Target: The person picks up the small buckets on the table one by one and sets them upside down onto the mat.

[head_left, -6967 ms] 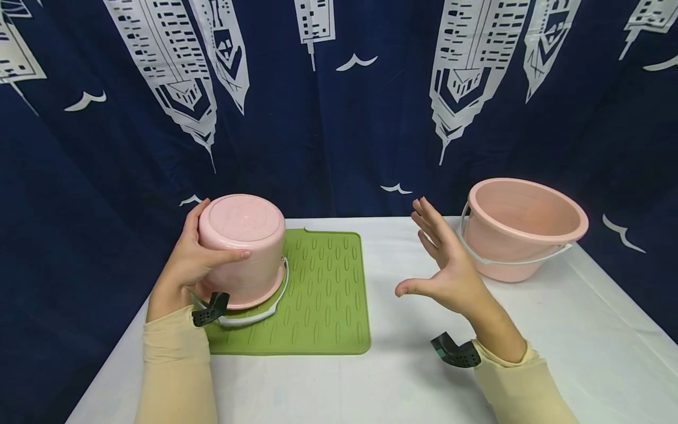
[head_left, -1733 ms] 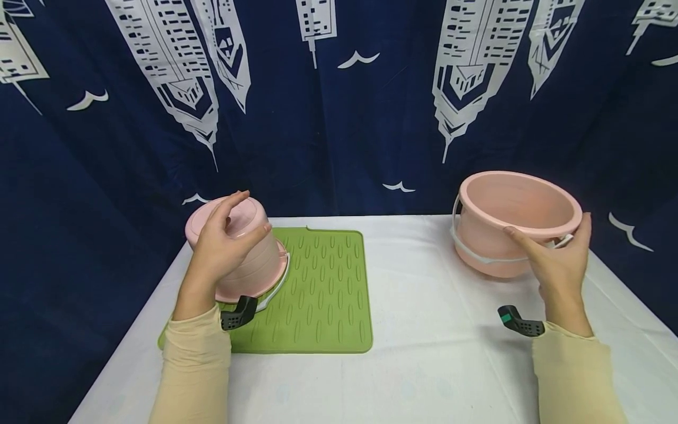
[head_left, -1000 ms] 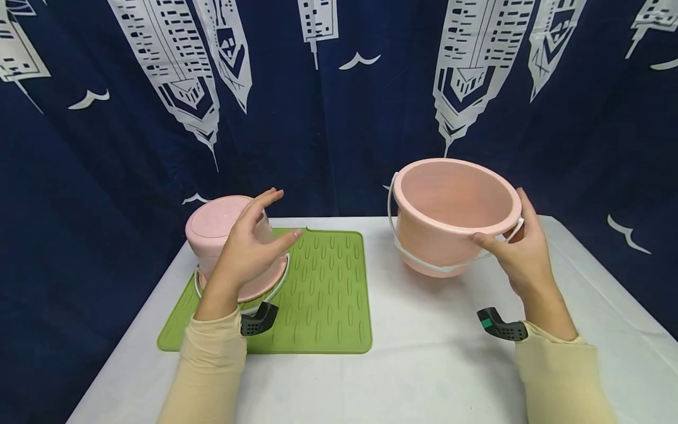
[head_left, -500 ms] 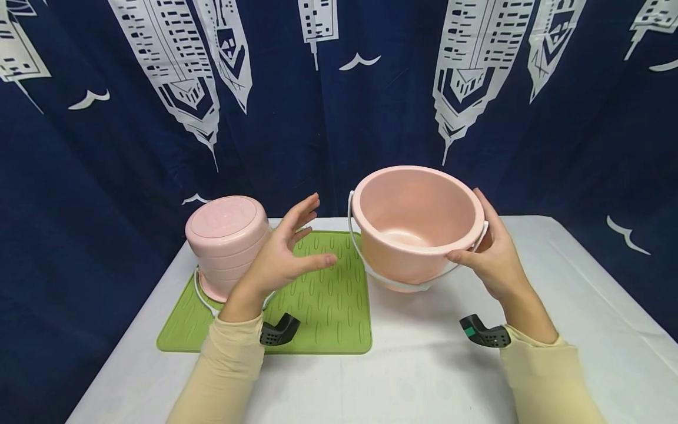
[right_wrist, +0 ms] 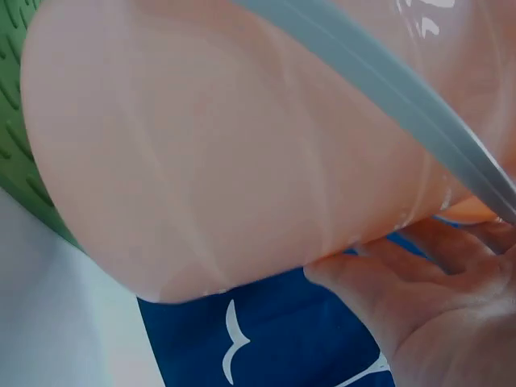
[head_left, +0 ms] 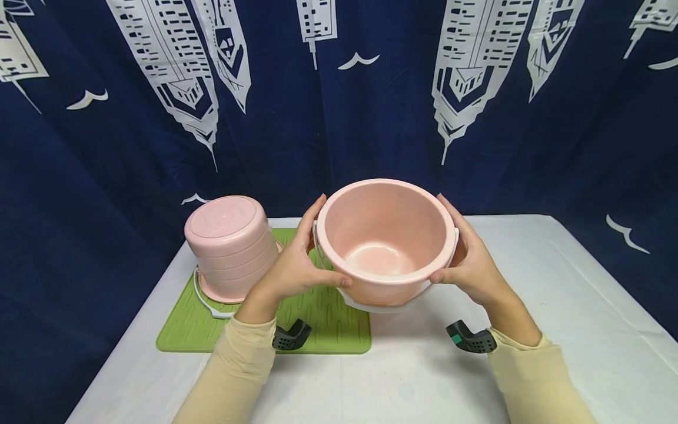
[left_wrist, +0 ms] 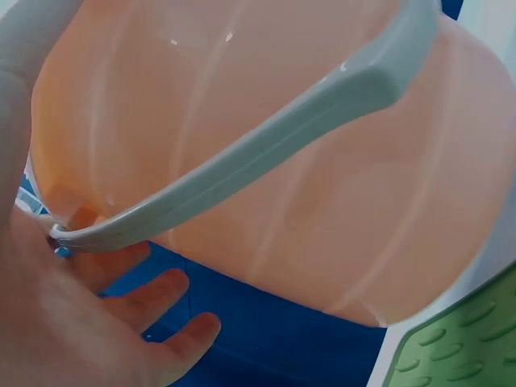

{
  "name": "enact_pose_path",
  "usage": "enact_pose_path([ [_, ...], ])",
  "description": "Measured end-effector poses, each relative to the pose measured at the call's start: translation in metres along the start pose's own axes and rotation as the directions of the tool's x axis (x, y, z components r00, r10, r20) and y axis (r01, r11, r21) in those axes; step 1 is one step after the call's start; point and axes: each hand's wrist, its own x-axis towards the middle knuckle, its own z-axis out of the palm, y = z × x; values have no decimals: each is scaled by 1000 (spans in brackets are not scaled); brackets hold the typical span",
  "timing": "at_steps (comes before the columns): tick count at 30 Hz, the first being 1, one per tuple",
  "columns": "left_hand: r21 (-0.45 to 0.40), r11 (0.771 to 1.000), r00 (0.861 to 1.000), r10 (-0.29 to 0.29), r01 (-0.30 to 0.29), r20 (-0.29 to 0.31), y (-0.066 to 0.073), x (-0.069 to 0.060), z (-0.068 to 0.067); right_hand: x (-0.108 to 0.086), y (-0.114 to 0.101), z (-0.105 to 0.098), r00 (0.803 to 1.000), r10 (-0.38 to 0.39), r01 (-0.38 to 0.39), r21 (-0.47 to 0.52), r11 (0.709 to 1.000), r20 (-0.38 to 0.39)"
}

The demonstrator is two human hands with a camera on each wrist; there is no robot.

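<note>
Between both hands a larger pink bucket (head_left: 376,291) is held tilted, its open mouth toward the head camera. The left hand (head_left: 296,265) grips its left side, thumb on the front below the rim and fingers behind. On the opposite side the right hand (head_left: 471,265) grips it the same way. In the left wrist view the bucket's white handle (left_wrist: 242,161) hangs across the wall above the left hand (left_wrist: 89,322). The right wrist view shows the right hand (right_wrist: 451,298) with fingers against the bucket wall (right_wrist: 210,161). The bucket's inside looks empty.
A smaller pink bucket (head_left: 233,253) stands upside down on the left part of a green mat (head_left: 339,330), its handle resting low in front. The mat lies on a white-covered table (head_left: 556,306), with a dark blue patterned curtain (head_left: 371,118) behind.
The right hand has carried the larger bucket leftward from the table's right side. The left hand has left the smaller bucket, moved right and taken hold of the larger one.
</note>
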Motion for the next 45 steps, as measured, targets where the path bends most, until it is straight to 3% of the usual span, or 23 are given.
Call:
enact_pose_path([
  [5, -29, 999, 999, 29, -28, 38, 2, -2, -1, 0, 2, -1, 999, 12, -12, 3, 1000, 38],
  [12, -100, 995, 997, -21, 28, 72, 3, -3, -3, -1, 3, -3, 998, -10, 12, -21, 1000, 62],
  [16, -203, 976, 995, -58, 75, 85, 2, -3, -3, -1, 3, -3, 996, -33, 37, -47, 998, 78],
  [19, -298, 951, 993, -56, 85, 104, 1, -2, -3, -1, 2, -2, 995, -54, 59, -63, 996, 89],
  [23, -355, 932, 993, -33, 73, 117, 0, -1, -3, -2, -1, -1, 994, -67, 73, -61, 995, 88],
  [37, -381, 924, 995, 11, 26, 95, -4, 0, -6, 0, 0, 4, 990, -122, 123, 0, 992, 74],
  [45, -469, 883, 998, 18, 12, 59, -5, -1, -10, 2, 0, 6, 978, -181, 178, 45, 983, 102],
])
